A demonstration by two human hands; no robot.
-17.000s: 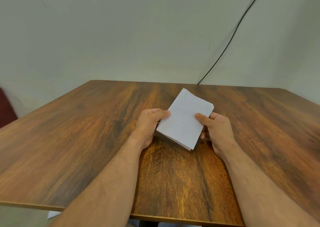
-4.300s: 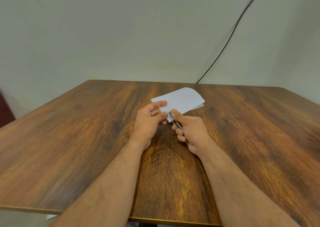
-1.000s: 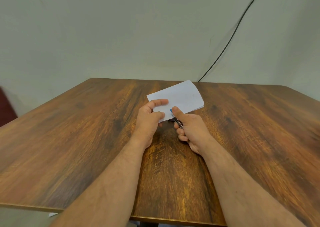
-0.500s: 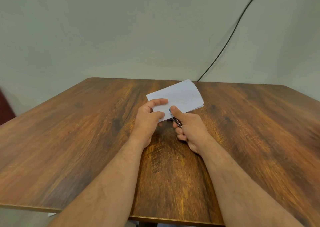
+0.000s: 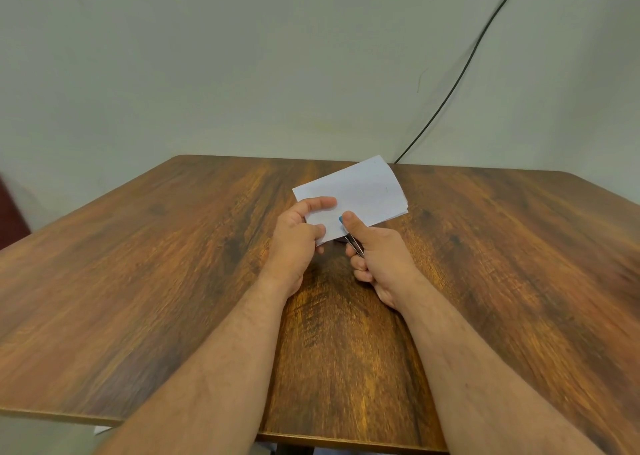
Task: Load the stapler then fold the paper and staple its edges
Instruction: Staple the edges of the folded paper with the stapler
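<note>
A folded white paper [image 5: 363, 193] is held above the middle of the wooden table [image 5: 173, 281]. My left hand [image 5: 298, 243] pinches its near left corner between thumb and fingers. My right hand [image 5: 377, 257] grips a small stapler [image 5: 348, 234] with a blue tip and a metal body. The stapler's jaw is clamped over the paper's near edge, with my thumb pressing on top. Most of the stapler is hidden inside my fist.
A black cable [image 5: 460, 70] runs down the pale wall to the table's far edge. A dark red object [image 5: 10, 215] shows at the far left. A scrap of white [image 5: 102, 429] lies below the table's front edge.
Over the last second the paper and both hands have barely moved. Earlier both hands held the folded paper alone; now my right hand has the stapler at the paper's edge.
</note>
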